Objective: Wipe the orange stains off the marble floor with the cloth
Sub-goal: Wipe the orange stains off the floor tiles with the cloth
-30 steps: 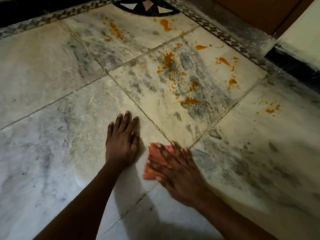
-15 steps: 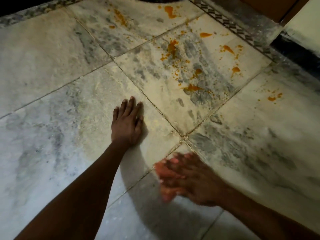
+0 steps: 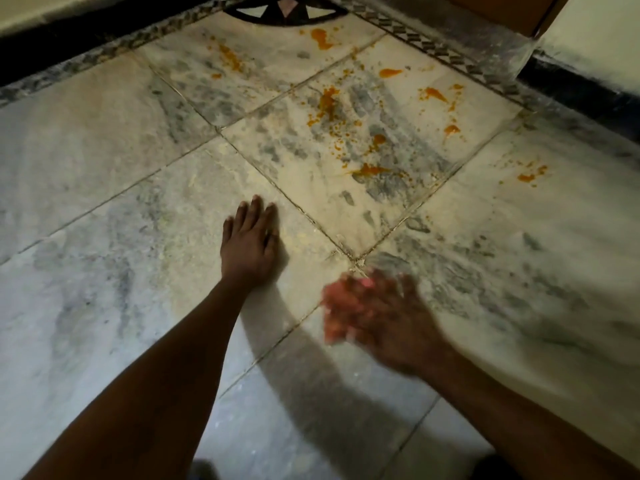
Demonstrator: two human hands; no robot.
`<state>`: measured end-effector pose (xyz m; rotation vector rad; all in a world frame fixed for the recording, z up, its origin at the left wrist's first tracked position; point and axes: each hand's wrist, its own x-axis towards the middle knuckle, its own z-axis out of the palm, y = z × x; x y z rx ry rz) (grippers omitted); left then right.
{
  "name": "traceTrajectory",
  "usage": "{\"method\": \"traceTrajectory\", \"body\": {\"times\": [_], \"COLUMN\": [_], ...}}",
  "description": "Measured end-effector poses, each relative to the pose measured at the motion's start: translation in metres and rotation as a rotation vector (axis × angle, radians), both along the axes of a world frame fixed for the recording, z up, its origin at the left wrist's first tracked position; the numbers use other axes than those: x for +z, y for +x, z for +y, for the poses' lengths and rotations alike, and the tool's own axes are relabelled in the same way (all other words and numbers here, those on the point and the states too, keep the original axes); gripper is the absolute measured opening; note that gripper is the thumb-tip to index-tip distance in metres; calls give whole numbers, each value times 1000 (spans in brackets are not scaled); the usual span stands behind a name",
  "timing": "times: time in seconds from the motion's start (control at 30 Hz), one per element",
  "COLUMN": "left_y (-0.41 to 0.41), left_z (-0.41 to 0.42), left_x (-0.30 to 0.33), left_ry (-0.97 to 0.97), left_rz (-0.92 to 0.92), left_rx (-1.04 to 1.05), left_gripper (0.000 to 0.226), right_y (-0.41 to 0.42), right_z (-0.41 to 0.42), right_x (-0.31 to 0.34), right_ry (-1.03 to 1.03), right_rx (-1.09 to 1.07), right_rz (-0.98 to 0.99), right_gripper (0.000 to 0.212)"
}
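Orange stains [image 3: 369, 147] are splattered over the marble floor [image 3: 104, 188], mostly on the far middle tile, with smaller blots toward the back [image 3: 322, 38] and at the right [image 3: 530, 174]. My left hand [image 3: 251, 242] lies flat on the floor, fingers together, holding nothing. My right hand [image 3: 381, 317] is blurred with motion and presses a pinkish-orange cloth [image 3: 341, 299] onto the floor near the corner where the tile joints cross. Most of the cloth is hidden under the fingers. The stains lie well beyond both hands.
A patterned border strip [image 3: 433, 50] and a dark inlay motif [image 3: 284, 10] edge the floor at the back. A black skirting and pale wall [image 3: 588, 74] stand at the far right, with a brown wooden panel [image 3: 502, 8] beside them.
My right hand with the cloth swept toward me, then back out toward the tile joint; it is blurred now. My left hand stays planted flat. The camera view shifted slightly.
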<state>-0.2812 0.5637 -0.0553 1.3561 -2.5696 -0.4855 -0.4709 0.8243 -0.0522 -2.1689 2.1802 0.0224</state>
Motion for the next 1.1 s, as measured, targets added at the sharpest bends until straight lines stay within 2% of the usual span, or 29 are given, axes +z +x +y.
{"method": "traceTrajectory", "body": {"times": [0.07, 0.1, 0.23, 0.3, 0.33, 0.4, 0.47, 0.5, 0.57, 0.67, 0.7, 0.73, 0.8, 0.87, 0.9, 0.93, 0.97, 1.07, 1.1], "left_y": [0, 0, -2, -4, -6, -16, -32, -42, -62, -80, -80, -81, -80, -79, -81, -82, -82, -82, -81], "left_z": [0, 0, 0, 0, 0, 2, 7, 11, 21, 32, 36, 40, 48, 52, 53, 54, 53, 53, 53], "left_x": [-1, -1, 4, 4, 4, 7, 11, 13, 16, 17, 14, 10, 3, -3, -5, -6, -7, -6, -5], "left_ry": [-2, -4, 19, 31, 43, 100, 146, 154, 160, 173, 152, 117, 51, 14, -4, -19, -30, -34, -40], "left_rz": [-5, -8, -10, -20, -24, -36, -84, -114, -139, -99, -88, -75, -38, -10, -3, -1, 1, 3, 3], "left_rx": [1, 4, 0, 10, 21, 26, -62, -126, -187, -102, -84, -78, -76, -60, -54, -46, -39, -33, -28], "left_gripper": [65, 65, 67, 69, 71, 78, 84, 84, 85, 83, 82, 82, 81, 76, 75, 74, 73, 73, 72], "right_y": [9, 26, 64, 28, 8, -31, -48, -45, -22, 9, 5, -8, -40, -68, -75, -76, -69, -39, -35], "right_z": [-13, -17, -3, -2, -5, -9, -22, -32, -48, -29, -15, -3, 4, -14, -28, -42, -54, -40, -21], "right_x": [2, 2, 1, 2, 0, -5, -8, -9, -7, -8, -9, -11, -14, -14, -12, -11, -10, -7, -7], "right_ry": [-16, -43, 3, -25, -32, -108, -172, -165, -145, -88, -73, -86, -146, -225, -229, -211, -175, -74, -55], "right_rx": [-343, -370, 192, 212, 97, -304, -721, -862, -912, -482, -425, -489, -902, -1270, -1330, -1298, -1178, -660, -563], "right_rz": [-78, -105, -128, -44, -5, 40, -4, -61, -151, -62, -34, -7, -8, -115, -167, -190, -183, -111, -91], "right_gripper": [54, 54, 71, 69, 64, 58, 56, 57, 60, 55, 54, 56, 59, 65, 67, 69, 68, 61, 59]}}
